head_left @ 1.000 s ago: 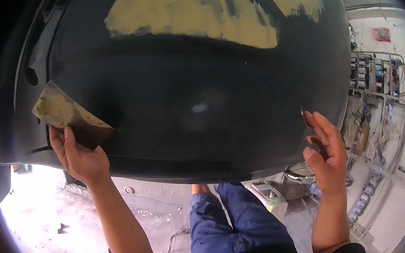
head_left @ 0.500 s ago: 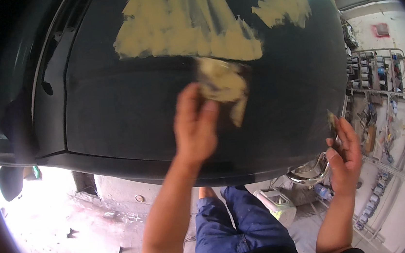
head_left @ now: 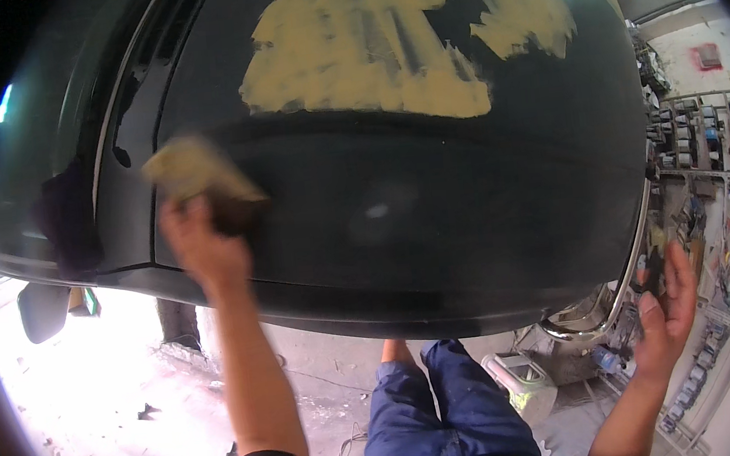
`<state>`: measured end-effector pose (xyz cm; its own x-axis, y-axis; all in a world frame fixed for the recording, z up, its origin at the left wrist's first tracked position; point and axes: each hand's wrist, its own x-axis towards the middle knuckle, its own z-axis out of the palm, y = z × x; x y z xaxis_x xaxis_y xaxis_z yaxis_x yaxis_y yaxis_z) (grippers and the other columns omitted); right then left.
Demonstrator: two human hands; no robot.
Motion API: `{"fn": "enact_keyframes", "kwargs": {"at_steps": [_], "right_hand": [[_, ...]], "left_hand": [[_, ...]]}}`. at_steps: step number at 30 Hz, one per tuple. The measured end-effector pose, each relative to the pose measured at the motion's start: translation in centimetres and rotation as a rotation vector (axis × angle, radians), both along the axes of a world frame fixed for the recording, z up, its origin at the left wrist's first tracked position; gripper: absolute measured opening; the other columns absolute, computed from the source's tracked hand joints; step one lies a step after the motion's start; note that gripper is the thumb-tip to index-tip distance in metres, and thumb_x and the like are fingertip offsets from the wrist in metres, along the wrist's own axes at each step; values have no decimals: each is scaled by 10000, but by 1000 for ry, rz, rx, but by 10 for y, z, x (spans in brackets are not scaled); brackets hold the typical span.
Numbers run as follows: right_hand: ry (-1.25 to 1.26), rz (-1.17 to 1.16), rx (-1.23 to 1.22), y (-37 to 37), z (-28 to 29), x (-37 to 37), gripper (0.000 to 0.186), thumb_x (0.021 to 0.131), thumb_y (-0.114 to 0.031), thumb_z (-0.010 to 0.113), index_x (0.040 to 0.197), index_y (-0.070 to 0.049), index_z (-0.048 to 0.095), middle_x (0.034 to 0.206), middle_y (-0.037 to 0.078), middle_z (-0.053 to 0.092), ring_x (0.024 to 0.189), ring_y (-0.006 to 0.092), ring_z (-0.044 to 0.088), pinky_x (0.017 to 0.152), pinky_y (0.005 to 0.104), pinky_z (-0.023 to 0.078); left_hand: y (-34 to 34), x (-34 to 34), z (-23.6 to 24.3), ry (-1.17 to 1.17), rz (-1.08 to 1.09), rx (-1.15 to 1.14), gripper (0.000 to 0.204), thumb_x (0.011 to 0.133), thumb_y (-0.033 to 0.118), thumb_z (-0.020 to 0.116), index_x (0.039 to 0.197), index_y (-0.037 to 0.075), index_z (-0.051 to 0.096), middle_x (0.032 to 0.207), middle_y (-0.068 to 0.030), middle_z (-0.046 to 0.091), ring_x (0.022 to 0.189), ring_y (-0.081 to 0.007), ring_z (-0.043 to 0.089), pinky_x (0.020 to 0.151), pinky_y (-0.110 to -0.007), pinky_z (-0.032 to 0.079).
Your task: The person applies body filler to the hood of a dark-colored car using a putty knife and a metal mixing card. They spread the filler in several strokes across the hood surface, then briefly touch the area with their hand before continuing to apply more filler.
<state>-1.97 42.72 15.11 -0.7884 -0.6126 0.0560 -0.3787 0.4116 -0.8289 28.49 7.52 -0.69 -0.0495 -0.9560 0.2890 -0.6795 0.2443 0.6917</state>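
While blue trousers (head_left: pixel 453 413) show nearest, below the dark car panel (head_left: pixel 399 216), L hand (head_left: pixel 202 248) clutches a blurred sanding pad (head_left: pixel 193 176) against the panel's left part. R hand (head_left: pixel 667 309) grips the panel's right edge w/ curled fingers. Yellow filler patches (head_left: pixel 365 48) lie farther up the panel.

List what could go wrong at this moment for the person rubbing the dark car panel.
The left hand presses a blurred sanding pad on bare dark paint, away from the yellow filler patch; it might scuff sound finish. The right hand only grips the panel edge, so the stance could slip.
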Motion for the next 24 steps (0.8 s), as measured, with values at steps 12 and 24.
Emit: {"fn": "enact_keyframes", "kwargs": {"at_steps": [12,24], "right_hand": [[277,665,454,-127,-55,74,550,788,-67,620,1323,-103,498,1301,97,566,1261,291,433,987,473,337],[571,800,592,-196,-96,125,567,795,-97,636,1341,-130,484,1361,39,532,1282,262,405,886,576,336]], "left_hand": [[-33,63,-19,1065,-14,168,348,947,64,449,1293,25,452,1231,-107,537,1129,-231,523,991,-373,411],[-33,64,-27,1166,-62,166,356,939,77,461,1283,-10,436,1220,-128,537,1124,-214,516,1008,-341,380]]}}
